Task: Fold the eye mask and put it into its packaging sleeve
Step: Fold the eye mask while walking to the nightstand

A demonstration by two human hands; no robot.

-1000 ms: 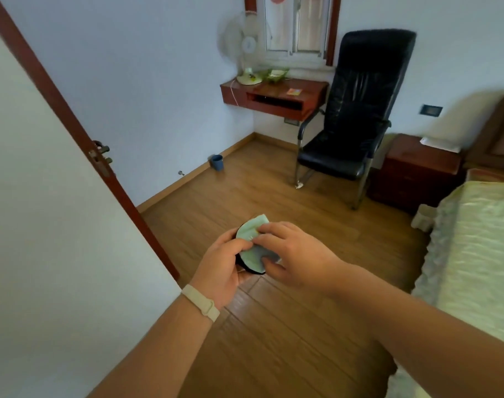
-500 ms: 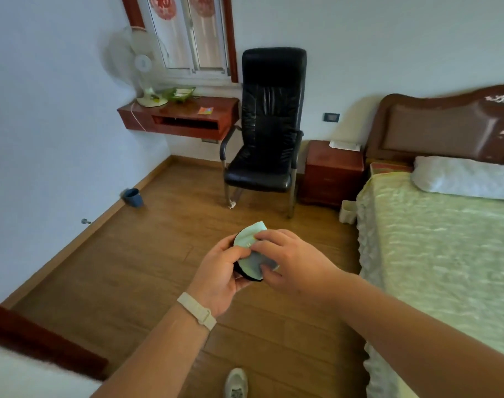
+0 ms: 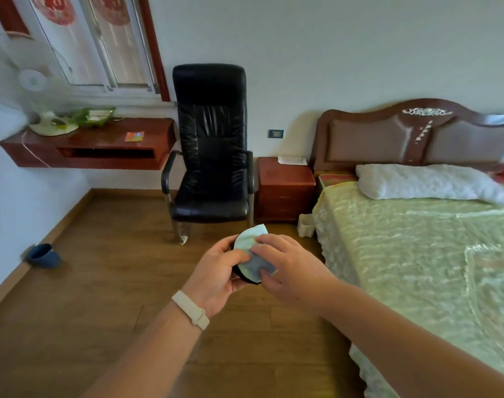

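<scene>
A pale green eye mask (image 3: 249, 239) with a black underside is held in mid-air in front of me, folded into a rounded bundle. My left hand (image 3: 216, 275), with a white wristband, cups it from the left and below. My right hand (image 3: 288, 267) pinches it from the right, fingers over its top and lower edge. A greyish flat piece (image 3: 259, 265) shows between the fingers; I cannot tell whether it is the packaging sleeve or part of the mask.
A bed (image 3: 423, 254) with a green cover and white pillow (image 3: 428, 183) fills the right. A black chair (image 3: 212, 156), a wooden nightstand (image 3: 285, 191) and a wall shelf (image 3: 87, 150) with a fan stand ahead. A blue cup (image 3: 42, 255) lies on the wooden floor at the left.
The view has swung right, from the door and wall toward the bed. Both hands have stayed together on the folded eye mask with little shift in grip.
</scene>
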